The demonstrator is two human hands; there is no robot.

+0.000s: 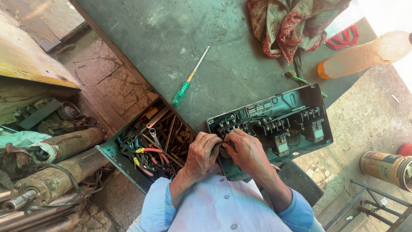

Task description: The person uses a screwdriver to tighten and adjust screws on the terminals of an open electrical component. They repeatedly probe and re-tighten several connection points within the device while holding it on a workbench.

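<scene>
Both hands meet over the near-left corner of the open dark-green electrical box [296, 116] lying at the counter [163, 38] edge. The left hand [202, 152] curls, fingers bent onto the terminals; the right hand [246, 150] pinches something small, too hidden to identify. A pale rectangular label [259, 108] sits inside the box's far wall. Wrists angle inward from blue sleeves [159, 206].

Obscured and cropped areas

Both hands, left hand [202, 151] and right hand [248, 151], cover the switch box's [274, 122] lower-left terminals; fingertip contents indeterminate. Orange bottle [365, 53] overexposed, upper right; rusty can [388, 168] cropped, right edge.
</scene>
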